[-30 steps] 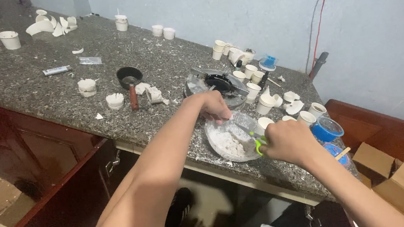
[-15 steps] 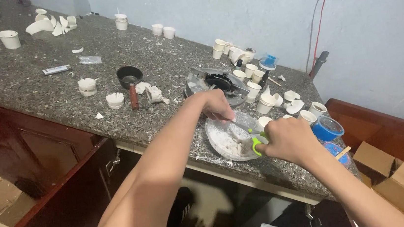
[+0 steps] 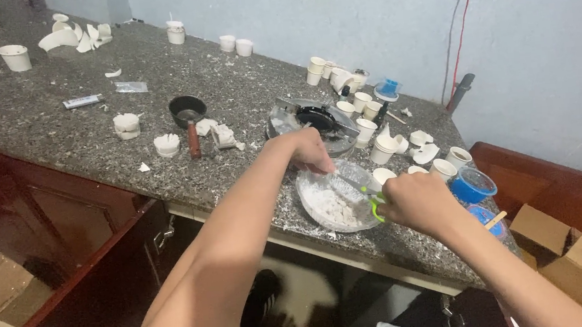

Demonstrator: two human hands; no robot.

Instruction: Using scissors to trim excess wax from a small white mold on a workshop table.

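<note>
- The clear shallow bowl (image 3: 337, 202) sits near the front edge of the speckled stone desk (image 3: 74, 127) and holds a heap of white crumbly bits.
- Just beyond the bowl lies a round metal tray (image 3: 311, 119) with a dark disc in it.
- Right of the bowl stands a blue tub (image 3: 472, 185); what is in it cannot be made out.
- Small white cups (image 3: 364, 114) cluster behind and to the right of the bowl; well left of it sits a little black pan (image 3: 188, 111) with a brown handle.
- The left hand (image 3: 311, 151) hovers over the far rim of the bowl, fingers curled downward; whether they pinch anything cannot be told.
- The right hand (image 3: 415, 201), at the bowl's right rim, is closed around the green handles of the scissors (image 3: 361, 192), whose blades reach over the bowl toward the left hand.
</note>
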